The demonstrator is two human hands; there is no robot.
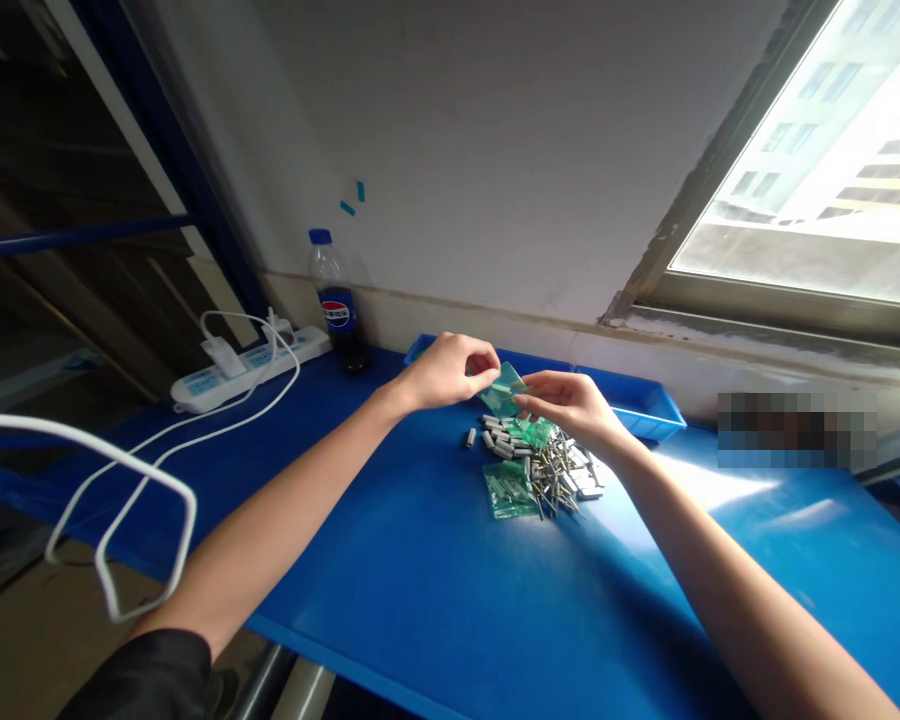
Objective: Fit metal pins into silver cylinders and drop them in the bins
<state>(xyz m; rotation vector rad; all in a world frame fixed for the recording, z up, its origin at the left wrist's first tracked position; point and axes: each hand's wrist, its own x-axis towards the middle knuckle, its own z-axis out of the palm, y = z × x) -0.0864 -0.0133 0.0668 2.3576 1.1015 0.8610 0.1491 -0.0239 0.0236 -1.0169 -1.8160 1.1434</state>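
A small clear-green plastic bag [499,393] is stretched between my two hands, above the table. My left hand [450,370] pinches its upper left edge between thumb and forefinger. On the other side, my right hand [570,400] is closed on the bag's right edge with thumb and fingertips. Under the hands lies a heap of thin metal pins [559,475], with short grey metal cylinders [500,436] at its left. One more green bag [510,490] with small parts inside lies flat at the front of the heap. Green plastic [536,432] also shows on top of the heap.
Blue trays [630,397] stand along the wall behind my hands. At the back left are a cola bottle [339,310] and a white power strip [255,370]. White cables [187,520] loop over the left of the blue table [390,590]. A window is at the right.
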